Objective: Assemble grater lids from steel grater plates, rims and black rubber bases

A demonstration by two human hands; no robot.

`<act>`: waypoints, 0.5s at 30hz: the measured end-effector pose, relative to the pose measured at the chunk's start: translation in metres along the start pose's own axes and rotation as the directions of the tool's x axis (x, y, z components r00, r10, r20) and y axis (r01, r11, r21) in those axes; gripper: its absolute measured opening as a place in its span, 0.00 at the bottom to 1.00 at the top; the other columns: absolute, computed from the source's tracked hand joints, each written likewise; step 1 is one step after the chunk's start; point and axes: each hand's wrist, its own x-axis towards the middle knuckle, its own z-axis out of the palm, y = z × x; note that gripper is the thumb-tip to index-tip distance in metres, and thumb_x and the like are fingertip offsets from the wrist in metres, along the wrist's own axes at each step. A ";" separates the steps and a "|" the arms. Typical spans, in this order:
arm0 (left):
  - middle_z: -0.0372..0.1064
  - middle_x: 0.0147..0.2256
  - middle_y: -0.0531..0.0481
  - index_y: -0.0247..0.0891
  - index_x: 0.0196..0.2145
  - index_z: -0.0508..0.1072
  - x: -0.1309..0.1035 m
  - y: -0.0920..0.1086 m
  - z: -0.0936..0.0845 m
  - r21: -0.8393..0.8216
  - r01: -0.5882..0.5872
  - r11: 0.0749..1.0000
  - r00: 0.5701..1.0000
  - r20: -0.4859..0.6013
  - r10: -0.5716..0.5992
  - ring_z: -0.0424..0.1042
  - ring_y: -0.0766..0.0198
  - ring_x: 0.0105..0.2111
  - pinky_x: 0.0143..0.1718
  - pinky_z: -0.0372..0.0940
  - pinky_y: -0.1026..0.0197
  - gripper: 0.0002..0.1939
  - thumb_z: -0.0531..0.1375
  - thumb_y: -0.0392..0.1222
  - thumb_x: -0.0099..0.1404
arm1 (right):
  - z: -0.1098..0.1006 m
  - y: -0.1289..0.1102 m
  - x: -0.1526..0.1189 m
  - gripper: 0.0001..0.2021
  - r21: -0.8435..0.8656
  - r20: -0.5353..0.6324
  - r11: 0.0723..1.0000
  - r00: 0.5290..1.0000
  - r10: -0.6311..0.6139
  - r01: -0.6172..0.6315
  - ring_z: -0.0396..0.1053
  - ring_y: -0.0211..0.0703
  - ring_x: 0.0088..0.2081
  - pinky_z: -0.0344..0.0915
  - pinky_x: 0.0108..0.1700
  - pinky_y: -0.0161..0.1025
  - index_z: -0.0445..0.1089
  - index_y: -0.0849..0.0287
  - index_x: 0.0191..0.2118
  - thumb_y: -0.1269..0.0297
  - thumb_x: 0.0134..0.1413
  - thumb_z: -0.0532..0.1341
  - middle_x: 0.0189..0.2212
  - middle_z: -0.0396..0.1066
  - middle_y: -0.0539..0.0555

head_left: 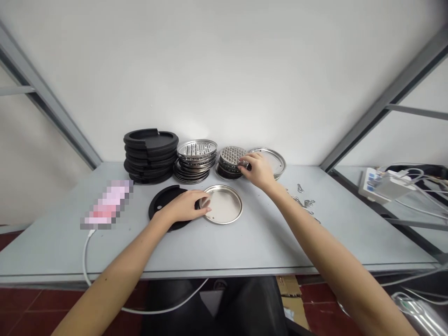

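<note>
My left hand (185,206) has its thumb and fingers curled about the left rim of a shallow round metal dish (226,205), which lies flat on the table. Beneath that hand, partly covered, is a black round holder (161,198) with a small hole. My right hand (258,170) reaches to the back, its thumb and fingers pinching the right edge of the top perforated grater disc (232,155) on a short stack. Just behind the right hand is a stack of shallow metal dishes (278,161), partly hidden by it.
A tall stack of black round holders (150,156) stands at the back left, beside a stack of metal grater discs (197,151). Small metal clips (308,203) lie scattered to the right. A blurred phone (108,203) with a white cable (84,256) lies left. A power strip (385,184) sits far right.
</note>
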 end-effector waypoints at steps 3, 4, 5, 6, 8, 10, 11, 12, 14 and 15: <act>0.74 0.42 0.47 0.42 0.48 0.73 0.001 -0.001 0.000 0.000 -0.004 1.000 1.000 0.003 0.004 0.73 0.55 0.42 0.48 0.65 0.55 0.19 0.60 0.50 0.62 | -0.003 0.002 0.003 0.07 -0.004 0.023 1.000 1.000 0.001 -0.001 0.68 0.54 0.44 0.64 0.49 0.49 0.75 0.58 0.39 0.66 0.53 0.63 0.39 0.74 0.58; 0.74 0.42 0.47 0.42 0.48 0.73 0.001 -0.001 0.000 -0.005 -0.004 1.000 1.000 0.004 0.004 0.73 0.55 0.41 0.48 0.65 0.55 0.18 0.60 0.50 0.62 | -0.005 0.004 0.005 0.06 0.003 0.032 1.000 0.999 0.001 -0.001 0.68 0.53 0.43 0.64 0.48 0.49 0.75 0.58 0.38 0.66 0.53 0.63 0.38 0.74 0.58; 0.74 0.41 0.47 0.42 0.47 0.73 0.001 -0.001 0.000 -0.010 -0.005 1.000 1.000 0.007 0.005 0.73 0.55 0.41 0.48 0.65 0.55 0.18 0.60 0.51 0.62 | -0.006 0.005 0.007 0.06 0.011 0.044 1.000 0.999 0.000 0.000 0.68 0.53 0.43 0.64 0.48 0.49 0.75 0.57 0.37 0.65 0.53 0.64 0.38 0.73 0.57; 0.74 0.41 0.47 0.42 0.47 0.74 0.001 -0.001 0.000 -0.012 -0.005 1.000 1.000 0.009 0.005 0.73 0.55 0.41 0.48 0.65 0.55 0.17 0.60 0.51 0.62 | -0.007 0.006 0.009 0.06 0.019 0.056 1.000 0.998 -0.002 0.001 0.68 0.53 0.42 0.64 0.47 0.49 0.75 0.57 0.37 0.65 0.52 0.64 0.38 0.73 0.57; 0.74 0.41 0.47 0.42 0.46 0.74 0.001 -0.001 0.000 -0.008 -0.010 1.000 1.000 0.010 0.010 0.73 0.55 0.41 0.48 0.65 0.55 0.17 0.60 0.51 0.62 | -0.010 0.008 0.013 0.06 0.031 0.086 0.999 0.996 -0.011 0.008 0.69 0.52 0.42 0.64 0.47 0.49 0.75 0.57 0.36 0.65 0.51 0.66 0.38 0.73 0.57; 0.74 0.41 0.47 0.41 0.47 0.73 0.000 -0.001 0.000 -0.001 -0.015 1.000 1.000 0.008 0.015 0.72 0.55 0.41 0.48 0.65 0.55 0.18 0.60 0.51 0.62 | -0.012 0.008 0.017 0.05 0.042 0.119 0.999 0.993 -0.029 0.024 0.69 0.52 0.43 0.64 0.47 0.48 0.75 0.57 0.35 0.65 0.51 0.66 0.38 0.74 0.57; 0.74 0.41 0.47 0.41 0.47 0.73 0.000 -0.001 0.000 0.002 -0.017 1.000 1.000 0.005 0.017 0.72 0.55 0.41 0.47 0.65 0.55 0.18 0.61 0.51 0.62 | -0.013 0.008 0.018 0.04 0.046 0.131 0.998 0.991 -0.038 0.032 0.69 0.52 0.43 0.64 0.47 0.48 0.75 0.57 0.35 0.65 0.51 0.66 0.38 0.74 0.57; 0.74 0.41 0.47 0.41 0.47 0.73 0.000 -0.002 0.000 0.002 -0.018 1.000 1.000 0.004 0.018 0.72 0.55 0.41 0.47 0.65 0.55 0.18 0.61 0.51 0.62 | -0.015 0.007 0.020 0.04 0.049 0.140 0.998 0.989 -0.045 0.039 0.69 0.52 0.43 0.64 0.46 0.48 0.75 0.56 0.35 0.65 0.52 0.65 0.38 0.74 0.57; 0.74 0.40 0.47 0.41 0.46 0.74 0.000 -0.001 0.000 -0.005 -0.021 1.000 1.000 0.001 0.021 0.72 0.56 0.40 0.46 0.65 0.56 0.17 0.61 0.50 0.62 | -0.018 0.005 0.022 0.04 0.045 0.148 0.998 0.987 -0.060 0.054 0.69 0.52 0.42 0.64 0.45 0.48 0.75 0.56 0.35 0.64 0.54 0.64 0.37 0.75 0.56; 0.74 0.40 0.47 0.41 0.46 0.74 0.000 -0.001 0.000 -0.010 -0.024 1.000 1.000 0.000 0.024 0.72 0.56 0.40 0.46 0.65 0.56 0.16 0.61 0.50 0.62 | -0.019 0.003 0.023 0.05 0.029 0.149 0.998 0.987 -0.066 0.062 0.69 0.52 0.42 0.64 0.45 0.48 0.75 0.56 0.36 0.63 0.54 0.64 0.37 0.75 0.56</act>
